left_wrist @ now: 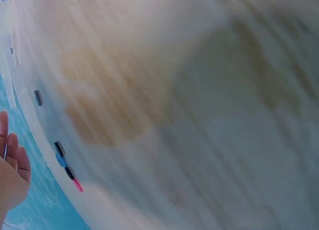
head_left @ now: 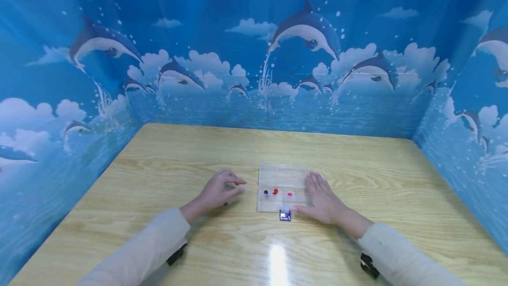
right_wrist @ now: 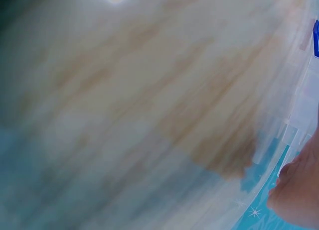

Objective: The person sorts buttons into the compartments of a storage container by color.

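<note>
A clear plastic compartment box (head_left: pixel 270 207) lies on the table with its see-through lid (head_left: pixel 282 174) folded back. Inside sit a dark blue piece (head_left: pixel 266 192), red pieces (head_left: pixel 275 192) and a pink piece (head_left: pixel 289 194). My right hand (head_left: pixel 323 200) rests at the box's right side, fingers straight, thumb near its front edge. Left of the box, my left hand (head_left: pixel 220 189) hovers with thumb and forefinger apart. Beside it on the table lies a small dark piece (head_left: pixel 225 204). The left wrist view shows black pieces (left_wrist: pixel 59 148), a blue piece (left_wrist: pixel 61 160) and a pink piece (left_wrist: pixel 78 185).
A small blue-edged item (head_left: pixel 285 215) stands at the box's front edge. The wood-grain table (head_left: pixel 198 144) is bordered by a blue dolphin-print curtain (head_left: pixel 238 56) at the back and sides. Glare (head_left: pixel 278 259) shows on the near tabletop.
</note>
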The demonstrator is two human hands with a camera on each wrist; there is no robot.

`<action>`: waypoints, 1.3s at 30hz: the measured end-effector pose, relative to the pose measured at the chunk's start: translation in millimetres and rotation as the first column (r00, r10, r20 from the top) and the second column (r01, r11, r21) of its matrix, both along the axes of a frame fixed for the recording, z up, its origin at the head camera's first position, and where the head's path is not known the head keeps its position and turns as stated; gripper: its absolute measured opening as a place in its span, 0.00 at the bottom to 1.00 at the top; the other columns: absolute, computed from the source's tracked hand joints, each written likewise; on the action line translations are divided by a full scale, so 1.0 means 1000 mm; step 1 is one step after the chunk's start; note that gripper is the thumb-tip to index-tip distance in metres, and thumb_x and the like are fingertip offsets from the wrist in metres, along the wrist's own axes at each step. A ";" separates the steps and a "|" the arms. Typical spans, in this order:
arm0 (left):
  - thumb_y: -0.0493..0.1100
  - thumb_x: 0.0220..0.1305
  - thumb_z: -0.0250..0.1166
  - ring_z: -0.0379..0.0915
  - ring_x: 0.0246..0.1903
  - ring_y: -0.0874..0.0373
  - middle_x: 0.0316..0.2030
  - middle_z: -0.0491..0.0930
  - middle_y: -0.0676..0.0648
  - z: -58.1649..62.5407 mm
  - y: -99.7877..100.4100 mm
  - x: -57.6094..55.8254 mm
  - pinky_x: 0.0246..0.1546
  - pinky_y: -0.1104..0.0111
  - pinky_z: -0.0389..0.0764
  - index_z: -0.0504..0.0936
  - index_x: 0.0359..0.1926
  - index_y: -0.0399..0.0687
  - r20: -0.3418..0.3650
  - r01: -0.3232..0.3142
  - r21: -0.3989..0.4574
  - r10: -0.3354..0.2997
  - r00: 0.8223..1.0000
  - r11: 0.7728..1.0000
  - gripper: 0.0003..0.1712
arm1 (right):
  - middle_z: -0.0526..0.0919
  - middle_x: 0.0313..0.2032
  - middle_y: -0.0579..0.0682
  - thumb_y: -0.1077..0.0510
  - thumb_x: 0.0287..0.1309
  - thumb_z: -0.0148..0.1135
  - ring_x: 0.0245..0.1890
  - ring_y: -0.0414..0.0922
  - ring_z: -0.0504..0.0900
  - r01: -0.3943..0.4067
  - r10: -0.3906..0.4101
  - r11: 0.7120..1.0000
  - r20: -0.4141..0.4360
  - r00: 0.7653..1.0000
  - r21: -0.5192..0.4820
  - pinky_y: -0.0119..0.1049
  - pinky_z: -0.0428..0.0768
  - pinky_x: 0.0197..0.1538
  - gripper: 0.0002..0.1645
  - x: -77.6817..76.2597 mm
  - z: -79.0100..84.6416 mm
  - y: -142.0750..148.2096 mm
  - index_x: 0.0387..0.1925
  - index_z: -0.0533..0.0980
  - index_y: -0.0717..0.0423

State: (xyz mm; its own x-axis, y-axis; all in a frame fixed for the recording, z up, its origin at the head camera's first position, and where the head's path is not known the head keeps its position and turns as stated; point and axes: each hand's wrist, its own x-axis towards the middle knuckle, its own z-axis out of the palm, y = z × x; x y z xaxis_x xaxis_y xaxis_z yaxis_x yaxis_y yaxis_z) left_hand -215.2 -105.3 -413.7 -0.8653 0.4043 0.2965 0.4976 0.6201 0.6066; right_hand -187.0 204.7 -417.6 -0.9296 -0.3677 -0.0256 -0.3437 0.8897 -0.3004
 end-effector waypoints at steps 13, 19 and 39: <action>0.45 0.53 0.68 0.69 0.37 0.59 0.33 0.80 0.51 -0.003 -0.017 0.001 0.37 0.67 0.73 0.86 0.38 0.49 0.018 -0.016 -0.035 0.016 1.000 0.999 0.11 | 0.43 0.69 0.71 0.28 0.53 0.52 0.70 0.65 0.41 -0.009 0.009 1.000 0.000 1.000 -0.010 0.56 0.45 0.70 0.63 0.000 0.000 0.001 0.67 0.44 0.74; 0.44 0.52 0.69 0.71 0.37 0.57 0.34 0.81 0.49 -0.003 -0.026 0.001 0.38 0.66 0.74 0.85 0.40 0.47 0.000 0.004 -0.048 -0.004 1.000 0.999 0.13 | 0.43 0.69 0.71 0.29 0.53 0.52 0.70 0.65 0.41 -0.004 0.004 1.000 0.009 1.000 -0.012 0.57 0.45 0.70 0.63 0.000 -0.001 0.001 0.67 0.44 0.74; 0.46 0.50 0.70 0.74 0.45 0.49 0.42 0.81 0.44 -0.003 -0.051 0.004 0.49 0.55 0.76 0.81 0.46 0.43 0.104 0.001 0.009 -0.002 0.995 1.000 0.21 | 0.44 0.68 0.72 0.30 0.53 0.53 0.70 0.66 0.42 -0.012 0.013 1.000 -0.013 1.000 0.008 0.57 0.45 0.70 0.62 0.000 0.003 0.001 0.66 0.45 0.76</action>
